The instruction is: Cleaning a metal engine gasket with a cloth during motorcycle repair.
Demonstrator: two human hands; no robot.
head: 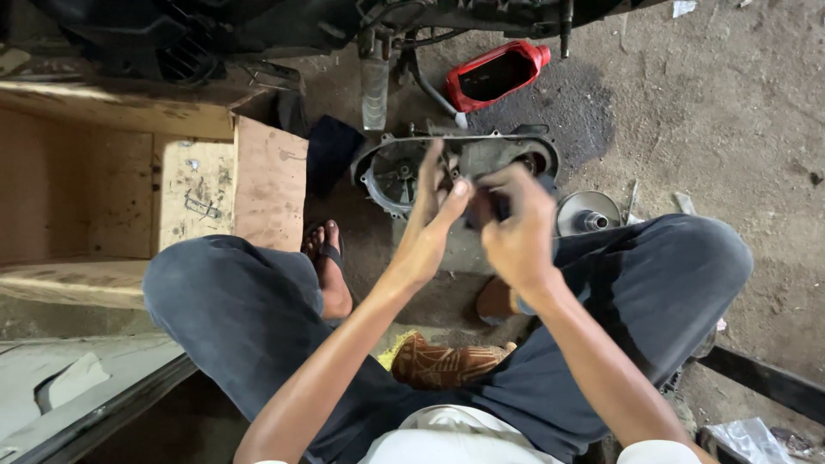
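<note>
Bare, oil-stained workshop floor (730,112) fills the scene, viewed from above a person squatting in dark trousers. At the floor's left edge stands an open wooden crate (129,172), its flap (271,185) tilted toward the person's left knee; just right of it a foot in a black sandal (331,266) rests on the ground. At centre, a grey metal engine cover (455,167) lies on the floor, hollow side up, below the underside of a dark vehicle (258,30) along the far edge. The left hand (434,215) is raised over the cover, fingers extended and loosely spread, thumb tip meeting a small dark part (481,206) held between both hands. The right hand (516,232) is curled closed around that part, directly above the cover's right half; the part's exact shape cannot be made out. Beyond the cover, toward the far edge, a red plastic oil container (494,76) with its side cut open lies beside a dark stain. Right of the hands, a round metal pulley (589,213) sits on the floor against the person's right knee. A patterned cloth (443,365) lies between the legs.
</note>
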